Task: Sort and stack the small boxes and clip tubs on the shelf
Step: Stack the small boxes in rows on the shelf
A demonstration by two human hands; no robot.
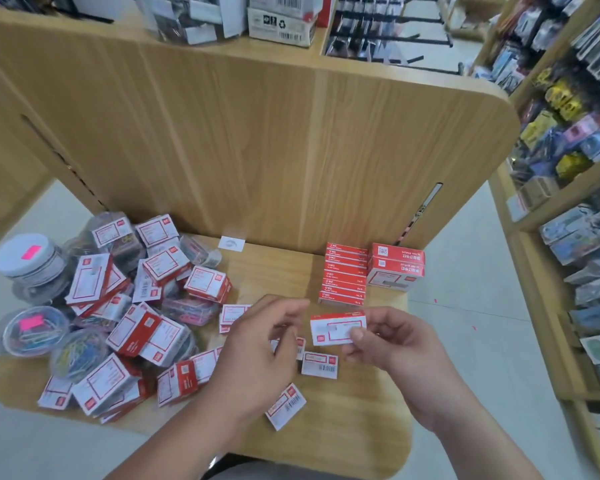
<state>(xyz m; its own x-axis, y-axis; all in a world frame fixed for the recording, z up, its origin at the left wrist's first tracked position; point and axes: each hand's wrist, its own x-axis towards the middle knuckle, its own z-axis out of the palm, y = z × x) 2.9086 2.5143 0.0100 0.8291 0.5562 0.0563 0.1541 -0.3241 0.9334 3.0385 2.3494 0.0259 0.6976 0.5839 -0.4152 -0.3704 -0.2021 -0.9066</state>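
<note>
Little box [336, 329]: white and red, held up over the shelf [361, 427], just in front of the neat red stack [343, 275].
Right hand [388, 344]: its grip is clamped on the right end of the little box, thumb on the front and fingers behind.
Left hand [257, 344]: its grip is loose and apart, with bent fingers beside the box's left end. I cannot tell if they touch it.
How the box feels: I think it is light, stiff cardboard. The sides look smooth, so it could slip if held too softly.
Where to hold: by the two short ends or the flat faces. That leaves the bottom free to sit on the stack.
Messy pile [136, 323]: many more boxes lie on the left of the shelf, tipped every way.
Clip tubs [32, 327]: clear and round, at the far left edge. They look smooth and may roll, so I would hold them around the sides.
Watch out: the red stack looks tall, and a bump could knock it over.
</note>
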